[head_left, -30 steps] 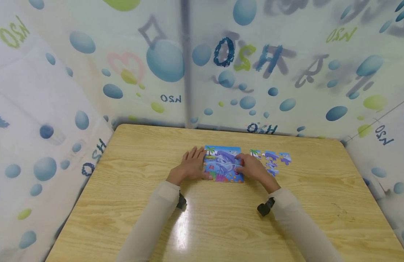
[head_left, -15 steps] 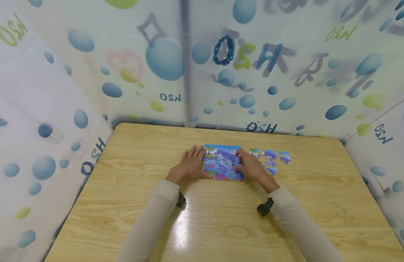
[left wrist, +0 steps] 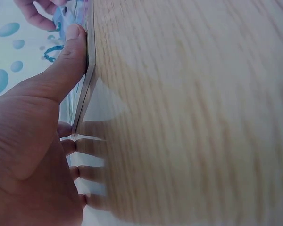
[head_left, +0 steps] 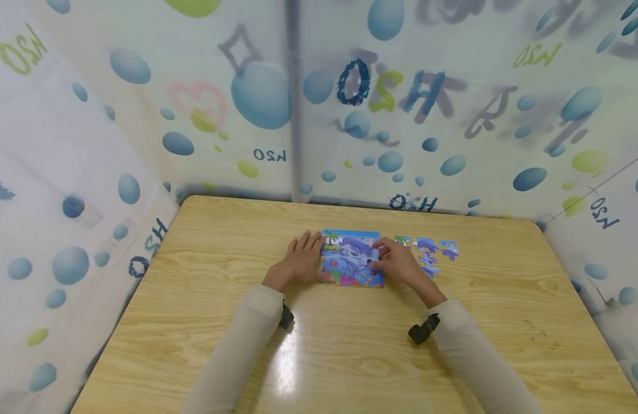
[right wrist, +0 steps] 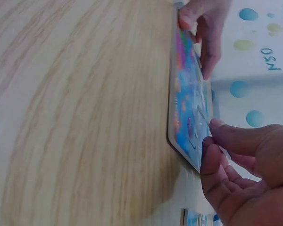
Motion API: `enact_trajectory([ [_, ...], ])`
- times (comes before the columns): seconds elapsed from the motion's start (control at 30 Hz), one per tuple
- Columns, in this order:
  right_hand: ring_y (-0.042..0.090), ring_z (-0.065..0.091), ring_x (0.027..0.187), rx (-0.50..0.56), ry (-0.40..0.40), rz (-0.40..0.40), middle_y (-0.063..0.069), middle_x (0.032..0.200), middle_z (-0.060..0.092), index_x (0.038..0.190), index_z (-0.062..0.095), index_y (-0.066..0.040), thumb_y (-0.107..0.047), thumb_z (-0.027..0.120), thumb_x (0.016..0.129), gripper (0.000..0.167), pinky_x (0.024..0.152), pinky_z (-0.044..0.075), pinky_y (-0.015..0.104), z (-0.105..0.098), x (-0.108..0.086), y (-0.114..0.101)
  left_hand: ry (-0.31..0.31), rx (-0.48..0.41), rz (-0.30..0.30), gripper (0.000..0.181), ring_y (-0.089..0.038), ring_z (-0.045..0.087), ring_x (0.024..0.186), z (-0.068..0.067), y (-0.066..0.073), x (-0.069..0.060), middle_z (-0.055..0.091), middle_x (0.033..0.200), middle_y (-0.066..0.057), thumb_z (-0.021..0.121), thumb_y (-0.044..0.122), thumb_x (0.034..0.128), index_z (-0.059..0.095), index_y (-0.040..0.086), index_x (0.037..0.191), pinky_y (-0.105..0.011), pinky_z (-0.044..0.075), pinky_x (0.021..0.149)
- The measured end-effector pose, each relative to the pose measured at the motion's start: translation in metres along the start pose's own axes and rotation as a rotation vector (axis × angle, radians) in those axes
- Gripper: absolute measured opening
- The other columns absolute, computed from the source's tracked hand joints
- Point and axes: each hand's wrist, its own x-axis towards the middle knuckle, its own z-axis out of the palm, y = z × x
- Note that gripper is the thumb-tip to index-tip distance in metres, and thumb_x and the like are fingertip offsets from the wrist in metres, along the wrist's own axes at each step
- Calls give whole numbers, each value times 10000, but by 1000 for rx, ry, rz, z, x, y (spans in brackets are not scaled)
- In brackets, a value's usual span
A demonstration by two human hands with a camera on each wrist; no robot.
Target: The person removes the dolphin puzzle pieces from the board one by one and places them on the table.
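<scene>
A dolphin jigsaw puzzle (head_left: 350, 253) lies in its flat board near the table's middle. My left hand (head_left: 300, 261) rests at its left side, fingers spread on the table and thumb (left wrist: 74, 47) on the board's front left corner. At the right side of the picture, my right hand (head_left: 398, 263) pinches a puzzle piece between thumb and fingers. In the right wrist view that piece (right wrist: 203, 114) is tilted up from the board and mostly covered by the fingers. A paler patch shows in the picture beside the fingertips.
Several loose puzzle pieces (head_left: 428, 246) lie right of the board, partly behind the right hand. The wooden table (head_left: 350, 345) meets a printed fabric wall (head_left: 329, 144) at the back. Both wrists carry a small black camera (head_left: 424, 329).
My right thumb and fingers have lifted a piece slightly at the board's right side, and a paler patch now shows there. The left hand stays in place.
</scene>
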Motion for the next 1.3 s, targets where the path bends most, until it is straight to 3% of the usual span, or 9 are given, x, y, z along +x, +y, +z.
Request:
enact_trajectory([
  [0.27, 234, 647, 862, 186, 7, 51, 156, 1060, 625, 1262, 641, -76, -78, 679, 933, 331, 683, 521, 312, -17, -9, 16, 3, -9, 7, 1120, -328, -42, 1537, 2, -2, 0, 38, 1676, -77, 716, 644, 795, 129, 132, 1599, -565, 24, 1211],
  [0.43, 230, 587, 743, 237, 1, 58, 163, 1033, 609, 1290, 619, -5, -61, 675, 933, 366, 605, 492, 300, -32, -15, 28, 8, -10, 12, 1121, -333, -38, 1536, 1, -2, -2, 43, 1676, -81, 715, 644, 797, 130, 123, 1598, -568, 25, 1210],
  [0.6, 224, 568, 692, 252, 16, 62, 201, 1063, 615, 1294, 614, 11, -55, 672, 932, 373, 571, 475, 309, -47, -22, 41, 13, -4, 15, 1126, -339, -31, 1536, 0, -2, -2, 48, 1675, -84, 716, 644, 796, 129, 115, 1598, -570, 25, 1209],
  [0.9, 127, 653, 769, 220, 42, 160, 157, 1055, 638, 1348, 572, 10, -103, 630, 973, 396, 585, 501, 289, -68, -36, 63, 6, -4, 13, 1121, -335, -33, 1536, -1, 0, -3, 47, 1675, -82, 711, 644, 801, 126, 117, 1598, -568, 26, 1210],
  [1.03, 91, 681, 760, 231, 49, 183, 197, 1100, 665, 1379, 519, 39, -122, 630, 978, 446, 609, 518, 299, -75, -42, 71, 7, -5, 12, 1120, -334, -34, 1536, -1, 0, -3, 46, 1675, -81, 709, 646, 802, 125, 118, 1599, -567, 27, 1210],
  [1.3, 71, 694, 762, 241, 80, 192, 207, 1098, 684, 1350, 524, 68, -117, 619, 983, 422, 603, 502, 287, -85, -54, 87, 10, -7, 20, 1119, -334, -37, 1536, 0, -1, -2, 43, 1675, -80, 702, 653, 803, 123, 120, 1599, -567, 25, 1210],
])
